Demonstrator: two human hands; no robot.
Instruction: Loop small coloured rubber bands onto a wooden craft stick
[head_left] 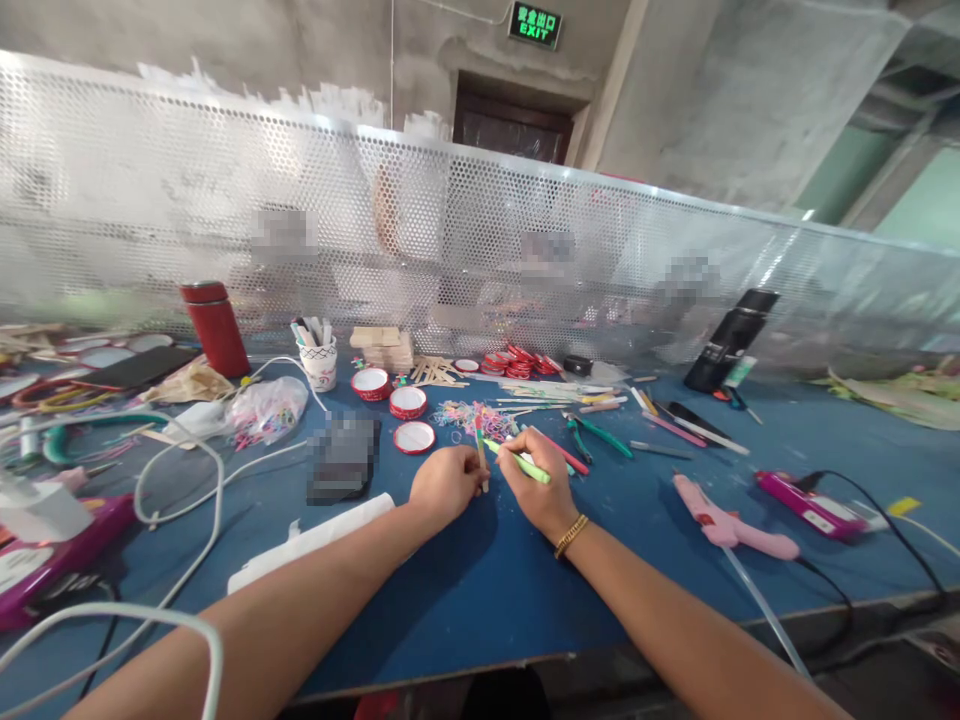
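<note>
My left hand (448,484) pinches a small wooden craft stick (481,458) and holds it upright over the blue table. The stick's upper part is coloured red and green. In my right hand (541,482) is a light green marker (531,466), gripped like a pen, its tip at or very near the coloured part of the stick. Whether the tip touches cannot be made out. Just beyond my hands lies a heap of small pastel rubber bands (476,420). A red marker (566,452) rests on the table behind my right hand.
Red-rimmed lids (414,437) and a dark phone (343,458) lie left. A pink glue gun (735,522) with a cord sits right. Green-handled pliers (604,436), a red flask (214,328), a black flask (731,340) and a pen cup (319,362) stand or lie farther back before a perforated metal screen (480,260).
</note>
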